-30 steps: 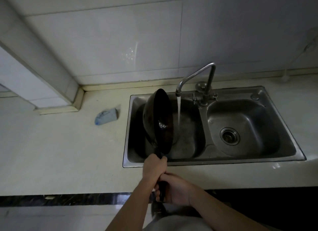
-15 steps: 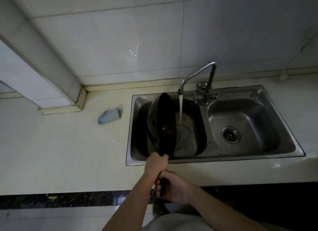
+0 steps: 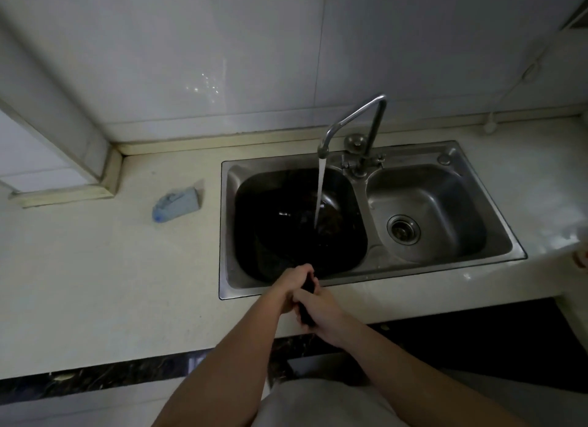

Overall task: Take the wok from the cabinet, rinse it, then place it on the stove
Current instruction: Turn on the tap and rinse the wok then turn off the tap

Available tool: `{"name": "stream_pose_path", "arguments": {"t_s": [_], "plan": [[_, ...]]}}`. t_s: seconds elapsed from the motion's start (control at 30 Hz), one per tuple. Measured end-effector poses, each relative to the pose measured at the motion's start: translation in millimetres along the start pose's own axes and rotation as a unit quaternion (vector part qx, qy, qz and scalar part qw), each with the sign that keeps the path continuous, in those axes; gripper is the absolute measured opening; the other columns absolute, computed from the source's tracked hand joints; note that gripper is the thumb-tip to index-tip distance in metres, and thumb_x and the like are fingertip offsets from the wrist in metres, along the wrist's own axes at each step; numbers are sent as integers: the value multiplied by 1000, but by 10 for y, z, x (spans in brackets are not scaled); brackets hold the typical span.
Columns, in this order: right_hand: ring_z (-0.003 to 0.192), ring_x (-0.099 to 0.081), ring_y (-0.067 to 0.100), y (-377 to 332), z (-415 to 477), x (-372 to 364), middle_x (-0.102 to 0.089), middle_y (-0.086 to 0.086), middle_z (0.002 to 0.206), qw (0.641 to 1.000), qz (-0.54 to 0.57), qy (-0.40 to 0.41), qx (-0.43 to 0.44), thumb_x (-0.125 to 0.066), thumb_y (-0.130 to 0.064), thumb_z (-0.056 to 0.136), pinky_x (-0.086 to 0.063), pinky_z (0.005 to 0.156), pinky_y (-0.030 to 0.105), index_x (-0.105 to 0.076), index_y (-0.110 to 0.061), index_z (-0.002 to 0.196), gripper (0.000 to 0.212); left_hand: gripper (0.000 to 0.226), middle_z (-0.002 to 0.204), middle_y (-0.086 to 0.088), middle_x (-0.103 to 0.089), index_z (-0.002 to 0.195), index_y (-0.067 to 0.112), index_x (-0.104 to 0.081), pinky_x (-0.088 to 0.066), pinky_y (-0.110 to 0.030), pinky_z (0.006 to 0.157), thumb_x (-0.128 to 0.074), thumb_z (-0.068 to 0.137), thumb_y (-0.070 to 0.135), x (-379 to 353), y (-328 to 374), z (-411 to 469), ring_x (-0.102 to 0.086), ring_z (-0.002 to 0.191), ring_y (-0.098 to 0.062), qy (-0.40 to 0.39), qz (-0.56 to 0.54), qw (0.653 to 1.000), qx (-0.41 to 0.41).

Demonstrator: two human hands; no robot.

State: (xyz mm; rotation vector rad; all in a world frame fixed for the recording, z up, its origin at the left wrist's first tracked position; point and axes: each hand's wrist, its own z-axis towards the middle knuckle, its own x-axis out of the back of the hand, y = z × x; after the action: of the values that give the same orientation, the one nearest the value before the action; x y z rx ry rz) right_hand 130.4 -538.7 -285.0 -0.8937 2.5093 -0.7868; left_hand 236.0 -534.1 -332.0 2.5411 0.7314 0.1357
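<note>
Head view, looking down at a pale counter (image 3: 105,267) with a steel double sink (image 3: 521,251) set into it. A dark wok (image 3: 286,223) lies in the left basin, open side up and nearly filling it. Its black handle (image 3: 307,302) reaches toward the viewer over the sink's front rim.

Both hands are closed around that handle. The left hand (image 3: 294,281) grips it nearer the wok, at the rim. The right hand (image 3: 321,315) grips it just behind, touching the left.

A bent metal tap (image 3: 356,121) stands at the back between the basins. Its spout is turned over the left basin, and a thin stream of water (image 3: 319,191) falls into the wok, right of its middle.

The right basin shows its round drain (image 3: 403,230). A blue cloth (image 3: 176,204) lies on the counter left of the sink, well apart from it. White wall tiles (image 3: 222,60) rise behind.
</note>
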Motion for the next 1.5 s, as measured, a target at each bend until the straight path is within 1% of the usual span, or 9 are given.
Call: {"name": "stream_pose_path", "arguments": {"t_s": [0.1, 0.2, 0.53, 0.77, 0.9, 1.03, 1.13, 1.27, 1.5], "plan": [[45, -55, 12, -11, 61, 29, -56, 3, 56, 997, -66, 21, 15, -58, -16, 95, -41, 44, 25, -59, -7, 90, 10, 37, 101, -12, -71, 110, 8, -64, -56, -34, 74, -56, 96, 41, 131, 114, 32, -70, 89, -27, -19, 151, 988, 10], [43, -57, 14, 26, 104, 72, -61, 5, 56, 990, -130, 43, 28, -63, -26, 96, -45, 43, 26, -66, -4, 91, 22, 42, 113, -12, -66, 120, 6, -56, -59, -35, 62, -57, 100, 43, 223, 234, -37, -68, 91, -26, -50, 226, 973, 25], [40, -52, 13, 168, 119, 23, -60, 4, 56, 981, -164, 98, 33, -57, -31, 99, -39, 38, 26, -66, -9, 82, 29, 50, 78, -7, -59, 122, 3, -59, -50, -28, 56, -38, 105, 45, 93, 209, -151, -59, 59, -18, 5, 455, 890, -39], [42, -51, 15, 240, 111, -60, -60, 5, 56, 984, -130, 109, 54, -57, -26, 98, -39, 41, 28, -65, -10, 77, 28, 44, 76, -4, -54, 91, 8, -59, -44, -29, 63, -40, 103, 46, 124, 102, 3, -55, 69, -19, 31, 495, 865, -75], [40, -53, 13, 278, 141, -114, -60, 4, 55, 985, -118, 116, 54, -57, -28, 97, -39, 40, 26, -64, -11, 74, 29, 42, 82, -5, -56, 100, 7, -62, -45, -31, 71, -42, 102, 44, 137, 99, 46, -61, 87, -25, 36, 506, 859, -76], [43, -53, 11, 235, 164, -97, -61, 4, 60, 984, -139, 95, 51, -54, -27, 98, -41, 40, 26, -63, -14, 77, 26, 50, 123, -17, -67, 125, 0, -63, -48, -32, 90, -45, 103, 41, 126, 92, 79, -62, 119, -32, 80, 516, 848, -89], [47, -53, 10, 166, 182, -82, -60, 1, 62, 980, -176, 70, 59, -53, -30, 100, -42, 46, 26, -60, -22, 76, 26, 53, 118, -20, -67, 123, 0, -63, -49, -30, 73, -45, 102, 44, 150, 134, 108, -66, 101, -32, 51, 505, 859, -68], [47, -54, 7, 130, 219, -33, -62, -2, 63, 968, -240, 45, 62, -53, -41, 99, -45, 50, 25, -60, -26, 74, 30, 41, 72, -6, -50, 96, 7, -58, -35, -25, 47, -46, 102, 45, 203, 132, 98, -49, 58, -19, 33, 473, 878, -63], [58, -45, 15, 104, 205, 0, -48, 1, 65, 942, -323, 40, 80, -50, -41, 100, -37, 55, 30, -46, -24, 69, 35, 43, 95, -10, -65, 91, 9, -61, -45, -29, 69, -53, 96, 51, 283, 78, 138, -64, 89, -26, 25, 442, 892, -96]]}}
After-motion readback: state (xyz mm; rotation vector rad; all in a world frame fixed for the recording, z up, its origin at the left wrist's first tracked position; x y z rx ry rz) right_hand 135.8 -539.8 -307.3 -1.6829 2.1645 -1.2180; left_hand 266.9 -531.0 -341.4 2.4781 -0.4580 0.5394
